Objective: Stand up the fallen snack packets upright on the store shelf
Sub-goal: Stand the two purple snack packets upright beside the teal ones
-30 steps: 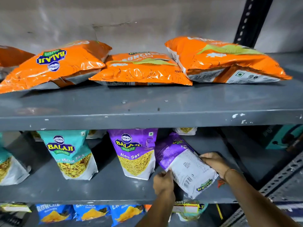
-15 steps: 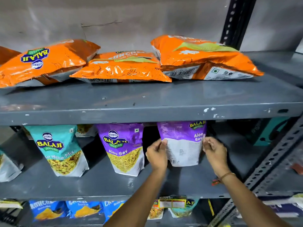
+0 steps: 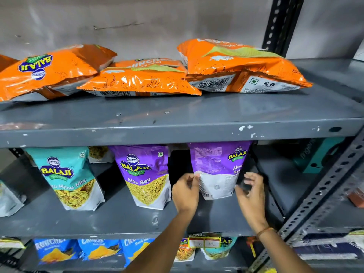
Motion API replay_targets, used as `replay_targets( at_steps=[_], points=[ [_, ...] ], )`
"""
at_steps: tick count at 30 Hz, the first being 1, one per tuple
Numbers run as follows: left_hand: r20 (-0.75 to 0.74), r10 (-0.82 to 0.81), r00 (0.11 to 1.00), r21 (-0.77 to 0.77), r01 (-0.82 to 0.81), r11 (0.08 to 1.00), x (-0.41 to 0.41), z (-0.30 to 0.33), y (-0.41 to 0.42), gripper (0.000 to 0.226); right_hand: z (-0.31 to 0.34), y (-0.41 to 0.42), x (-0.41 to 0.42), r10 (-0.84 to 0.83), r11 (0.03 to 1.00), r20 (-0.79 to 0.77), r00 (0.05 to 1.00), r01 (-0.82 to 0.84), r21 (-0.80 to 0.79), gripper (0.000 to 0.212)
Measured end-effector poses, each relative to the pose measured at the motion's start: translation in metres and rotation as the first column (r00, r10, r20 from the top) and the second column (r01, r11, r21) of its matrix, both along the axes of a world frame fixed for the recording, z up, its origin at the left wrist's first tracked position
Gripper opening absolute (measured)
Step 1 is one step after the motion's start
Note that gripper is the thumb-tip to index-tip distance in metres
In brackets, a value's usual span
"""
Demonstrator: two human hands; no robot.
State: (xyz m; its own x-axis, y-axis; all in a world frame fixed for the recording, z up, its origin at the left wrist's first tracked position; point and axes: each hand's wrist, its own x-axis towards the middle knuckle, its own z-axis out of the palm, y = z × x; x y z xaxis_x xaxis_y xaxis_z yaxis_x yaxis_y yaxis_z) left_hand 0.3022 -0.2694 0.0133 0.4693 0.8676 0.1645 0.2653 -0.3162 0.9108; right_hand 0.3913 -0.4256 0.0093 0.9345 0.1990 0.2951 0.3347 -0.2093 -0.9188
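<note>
A purple Aloo Sev packet [image 3: 216,166] stands upright on the middle shelf [image 3: 118,219], its printed back turned partly toward me. My left hand [image 3: 186,192] pinches its lower left edge. My right hand [image 3: 251,192] is blurred beside its lower right edge, fingers apart, with a small gap to the packet. To the left a second purple Aloo Sev packet [image 3: 145,174] and a teal Mithai Mix packet [image 3: 65,176] stand upright. On the upper shelf [image 3: 177,131] three orange packets lie flat: left [image 3: 49,71], middle [image 3: 141,79], right [image 3: 236,66].
A perforated grey post [image 3: 323,196] slants up at the right, with a teal box [image 3: 319,154] behind it. Blue snack packets [image 3: 98,251] and price tags [image 3: 204,242] sit on the shelf below. Another packet shows at the far left edge [image 3: 9,200].
The right purple packet went from tilted in both hands to upright on the shelf. My hands have slid down its sides and the right one has come off the edge.
</note>
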Motion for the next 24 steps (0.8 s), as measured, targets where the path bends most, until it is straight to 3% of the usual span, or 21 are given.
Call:
replay_targets(
  at_steps=[7,11,15,19,22,24],
  points=[
    [0.061,-0.174,0.983,0.108,0.167,0.980,-0.027,-0.010,-0.063,0.022,-0.024,-0.009,-0.041,0.273,0.953,0.065,0.960,-0.261,-0.154,0.075],
    [0.063,-0.331,0.942,0.181,0.315,0.932,-0.025,-0.003,-0.077,0.018,-0.023,-0.014,-0.031,0.203,0.979,0.022,0.979,-0.202,-0.032,0.069],
    [0.137,-0.221,0.966,0.123,0.204,0.971,-0.012,0.003,-0.051,0.019,-0.017,-0.028,-0.016,0.259,0.965,-0.056,0.964,-0.260,-0.028,0.038],
    [0.081,-0.258,0.963,-0.042,0.262,0.964,0.013,0.011,-0.016,0.064,-0.017,-0.033,0.004,0.233,0.972,-0.115,0.966,-0.232,0.022,0.013],
    [0.034,-0.402,0.915,-0.295,0.393,0.871,0.033,0.012,0.006,0.109,-0.024,-0.031,0.026,0.156,0.986,-0.147,0.977,-0.163,-0.038,0.034],
    [0.033,-0.505,0.863,-0.395,0.475,0.786,0.040,0.013,0.014,0.113,-0.027,-0.026,0.040,0.124,0.989,-0.211,0.970,-0.137,-0.049,0.026]
  ],
)
